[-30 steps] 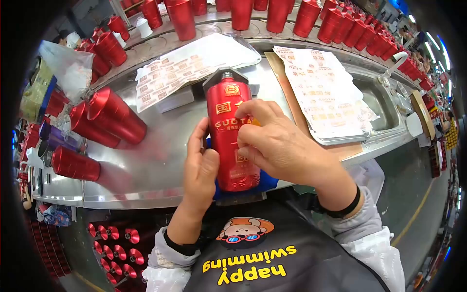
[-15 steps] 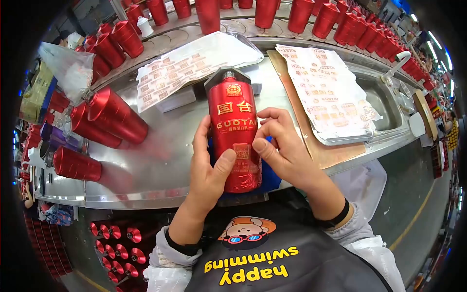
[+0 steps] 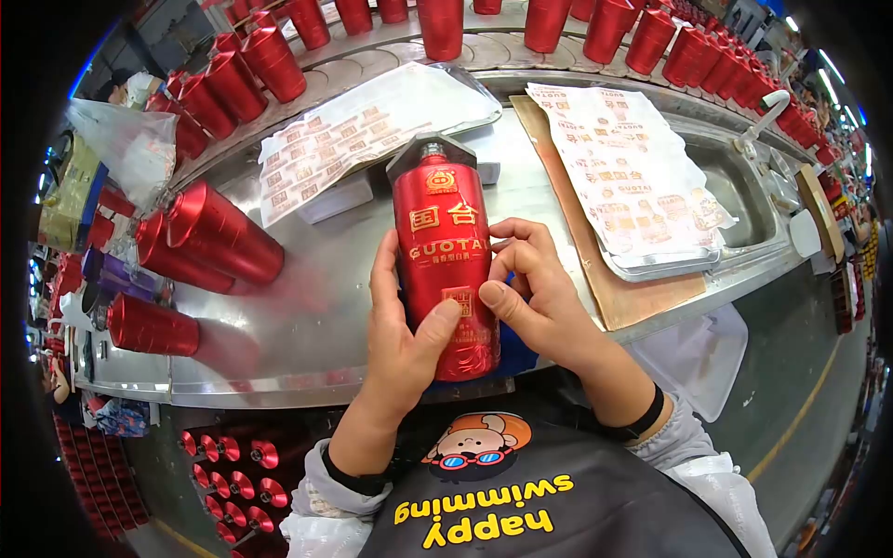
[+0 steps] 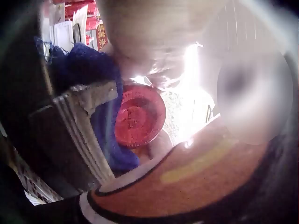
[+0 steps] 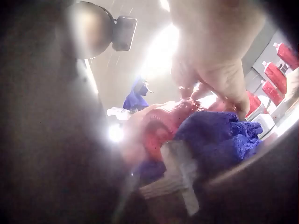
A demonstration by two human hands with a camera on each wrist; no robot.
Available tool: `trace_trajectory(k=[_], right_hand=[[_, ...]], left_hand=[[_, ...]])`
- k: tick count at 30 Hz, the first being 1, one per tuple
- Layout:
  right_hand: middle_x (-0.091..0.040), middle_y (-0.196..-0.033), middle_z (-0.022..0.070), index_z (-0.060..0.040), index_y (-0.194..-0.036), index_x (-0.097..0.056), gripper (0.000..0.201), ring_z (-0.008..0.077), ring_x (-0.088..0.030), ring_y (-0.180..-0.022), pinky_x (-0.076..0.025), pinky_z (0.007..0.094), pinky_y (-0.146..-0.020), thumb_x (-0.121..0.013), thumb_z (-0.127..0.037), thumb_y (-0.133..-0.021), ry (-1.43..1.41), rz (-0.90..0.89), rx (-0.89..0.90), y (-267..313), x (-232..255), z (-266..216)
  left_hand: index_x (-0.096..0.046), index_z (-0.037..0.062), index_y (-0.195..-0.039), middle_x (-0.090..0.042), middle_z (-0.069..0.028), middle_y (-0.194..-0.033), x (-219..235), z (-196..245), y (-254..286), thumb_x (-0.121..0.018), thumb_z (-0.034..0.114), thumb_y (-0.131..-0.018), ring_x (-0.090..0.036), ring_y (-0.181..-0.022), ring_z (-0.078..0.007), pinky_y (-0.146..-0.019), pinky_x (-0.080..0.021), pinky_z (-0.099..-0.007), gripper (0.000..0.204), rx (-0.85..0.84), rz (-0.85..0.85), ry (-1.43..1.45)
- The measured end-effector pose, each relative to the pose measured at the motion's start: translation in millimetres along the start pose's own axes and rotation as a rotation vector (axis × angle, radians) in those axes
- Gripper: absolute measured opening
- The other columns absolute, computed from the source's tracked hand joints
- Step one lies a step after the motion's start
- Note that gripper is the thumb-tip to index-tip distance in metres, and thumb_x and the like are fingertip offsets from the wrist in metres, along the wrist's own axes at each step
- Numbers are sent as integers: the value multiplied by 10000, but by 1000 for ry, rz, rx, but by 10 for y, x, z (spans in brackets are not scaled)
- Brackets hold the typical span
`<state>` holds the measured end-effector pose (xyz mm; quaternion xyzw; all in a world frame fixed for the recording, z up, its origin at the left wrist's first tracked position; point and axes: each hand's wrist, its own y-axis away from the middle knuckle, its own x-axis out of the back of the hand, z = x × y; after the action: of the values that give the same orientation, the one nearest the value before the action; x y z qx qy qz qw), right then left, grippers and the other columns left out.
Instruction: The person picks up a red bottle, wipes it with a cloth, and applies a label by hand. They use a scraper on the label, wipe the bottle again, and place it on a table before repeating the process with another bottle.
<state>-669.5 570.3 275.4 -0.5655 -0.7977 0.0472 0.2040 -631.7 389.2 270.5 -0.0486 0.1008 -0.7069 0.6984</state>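
Note:
A red bottle (image 3: 443, 251) with gold lettering lies lengthwise at the near edge of the steel table (image 3: 307, 316), its base towards me, on a blue cloth (image 3: 507, 349). My left hand (image 3: 402, 325) grips its left side, thumb across the lower label. My right hand (image 3: 532, 290) pinches at the bottle's right edge with curled fingers and thumb near the small gold label. The left wrist view shows the bottle's round red base (image 4: 140, 115) beside the blue cloth (image 4: 88, 70). In the right wrist view, the fingers (image 5: 219, 70) sit over the red bottle (image 5: 163, 123) and the cloth (image 5: 219, 135).
Several red bottles (image 3: 219, 232) lie on the table's left; more stand along the curved conveyor (image 3: 446, 23) behind. Label sheets (image 3: 363, 126) lie beyond the bottle and a second stack of them (image 3: 628, 177) sits in a tray at the right. A sink (image 3: 739, 191) is far right.
My right hand slid from over the bottle's front down to its right edge. My left thumb came across the lower label. The bottle stayed in place.

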Motion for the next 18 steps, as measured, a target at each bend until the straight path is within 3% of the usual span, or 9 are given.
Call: trace_trajectory(k=[15,18], right_hand=[[-404,-1241,246,-51,-913,-526,404,391,-393,-1254,-379,447,-1000,-796,-316,-772,54,-80,108,24,58,21],[-368,-1339,159,-89,-929,-524,433,231,-480,-1094,-416,291,-800,-790,-399,-788,114,-94,101,37,59,75]], left_hand=[[-57,-57,-1495,-326,-215,-1456,-20,51,-42,-608,185,-921,-459,-1270,-247,-1054,-389,-365,832,16,-27,98],[-47,-55,-1497,-327,-213,-1456,-21,39,-32,-636,187,-901,-465,-1266,-246,-1051,-393,-361,871,15,-29,47]])
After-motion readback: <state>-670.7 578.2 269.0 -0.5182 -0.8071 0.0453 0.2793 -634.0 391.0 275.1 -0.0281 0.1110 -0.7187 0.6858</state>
